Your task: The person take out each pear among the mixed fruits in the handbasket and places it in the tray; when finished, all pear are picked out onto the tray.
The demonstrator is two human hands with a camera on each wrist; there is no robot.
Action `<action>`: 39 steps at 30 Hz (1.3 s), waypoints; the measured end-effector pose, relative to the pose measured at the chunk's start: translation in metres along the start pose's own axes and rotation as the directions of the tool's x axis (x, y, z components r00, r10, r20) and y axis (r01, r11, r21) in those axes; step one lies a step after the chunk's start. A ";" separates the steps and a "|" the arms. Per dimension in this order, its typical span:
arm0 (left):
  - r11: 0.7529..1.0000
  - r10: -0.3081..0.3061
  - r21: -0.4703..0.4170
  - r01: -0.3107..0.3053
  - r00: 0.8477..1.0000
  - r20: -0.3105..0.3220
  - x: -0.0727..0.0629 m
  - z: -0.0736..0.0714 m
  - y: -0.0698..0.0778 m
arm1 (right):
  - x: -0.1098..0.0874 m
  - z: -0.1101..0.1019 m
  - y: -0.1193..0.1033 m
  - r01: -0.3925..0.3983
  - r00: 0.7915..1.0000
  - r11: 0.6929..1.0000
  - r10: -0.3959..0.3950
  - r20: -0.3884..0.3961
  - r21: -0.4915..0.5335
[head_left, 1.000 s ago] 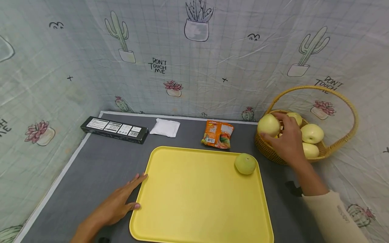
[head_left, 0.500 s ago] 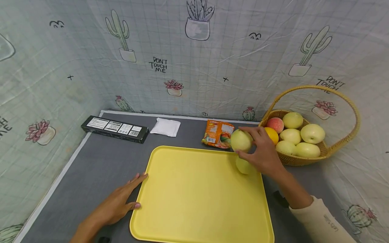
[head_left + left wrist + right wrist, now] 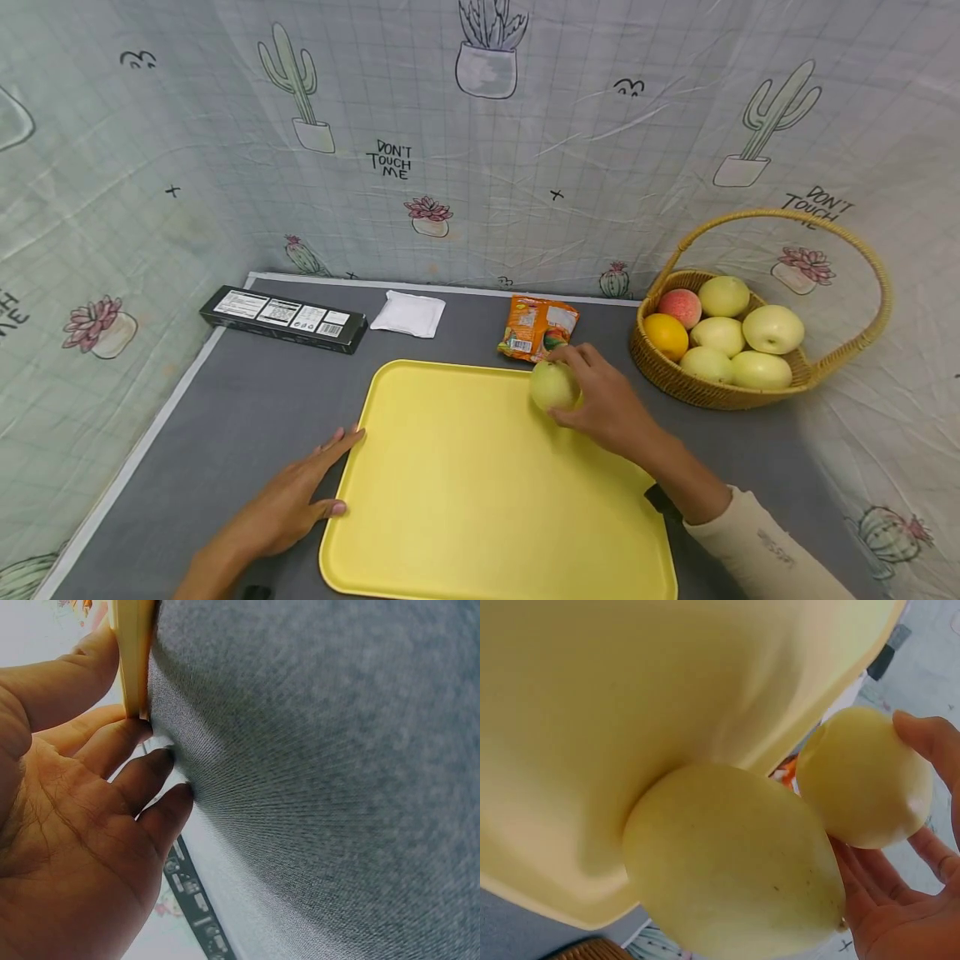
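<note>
My right hand grips a yellow-green apple between thumb and fingers, over the far edge of the yellow tray. In the right wrist view the held apple is beside a second yellow-green apple, which sits on the tray. That second apple is hidden behind my right hand in the head view. My left hand rests at the tray's left side with fingers extended, fingertips and thumb touching the rim. The left wrist view shows the tray rim beside the thumb and fingertips.
A wicker basket with a tall handle stands at the back right, holding several yellow-green apples, an orange and a peach. Behind the tray lie an orange snack packet, a white packet and a long black box.
My right hand has lifted an apple out of the basket and carried it left, past the apple on the tray, to the tray's far edge. My left hand has stayed in place.
</note>
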State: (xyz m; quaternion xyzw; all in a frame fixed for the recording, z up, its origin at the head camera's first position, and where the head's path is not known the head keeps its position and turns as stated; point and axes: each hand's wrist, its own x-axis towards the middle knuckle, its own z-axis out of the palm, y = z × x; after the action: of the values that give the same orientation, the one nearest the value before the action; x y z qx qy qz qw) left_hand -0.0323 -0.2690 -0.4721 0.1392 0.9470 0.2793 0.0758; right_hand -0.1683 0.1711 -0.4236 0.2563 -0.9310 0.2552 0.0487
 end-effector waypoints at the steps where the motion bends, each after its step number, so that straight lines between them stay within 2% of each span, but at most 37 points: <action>1: 1.000 0.003 -0.001 -0.003 1.000 -0.002 0.000 0.000 0.000 | 0.000 0.002 0.000 0.004 1.000 1.000 -0.004 0.005 -0.012; 10: 1.000 0.012 0.020 -0.012 1.000 -0.017 0.001 0.002 0.002 | -0.003 0.015 0.004 0.030 1.000 0.990 -0.030 0.002 -0.135; 17: 1.000 0.001 -0.021 -0.001 1.000 0.015 0.002 0.000 0.003 | -0.007 0.017 0.005 0.063 0.997 0.967 -0.073 -0.032 -0.248; 21: 1.000 -0.006 -0.016 0.006 1.000 0.014 0.002 0.001 0.002 | -0.009 0.014 0.004 0.055 0.998 0.967 -0.063 -0.025 -0.250; 26: 1.000 -0.011 -0.011 0.011 1.000 0.012 0.002 0.001 0.002 | -0.014 0.007 0.004 0.012 1.000 0.982 -0.015 -0.015 -0.186; 33: 0.999 -0.023 -0.033 0.024 0.999 0.029 0.002 0.001 0.002 | -0.016 -0.017 0.017 -0.054 0.991 0.991 0.038 -0.131 -0.123; 39: 0.999 -0.030 -0.023 0.030 0.999 0.024 0.003 0.002 -0.001 | -0.019 -0.039 0.046 -0.068 0.960 0.994 0.041 -0.276 -0.088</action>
State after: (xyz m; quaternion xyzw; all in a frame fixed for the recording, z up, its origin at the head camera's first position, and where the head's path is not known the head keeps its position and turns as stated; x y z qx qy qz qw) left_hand -0.0344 -0.2678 -0.4749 0.1274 0.9447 0.2875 0.0929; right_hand -0.1765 0.2339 -0.4147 0.1902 -0.9333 0.2440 0.1822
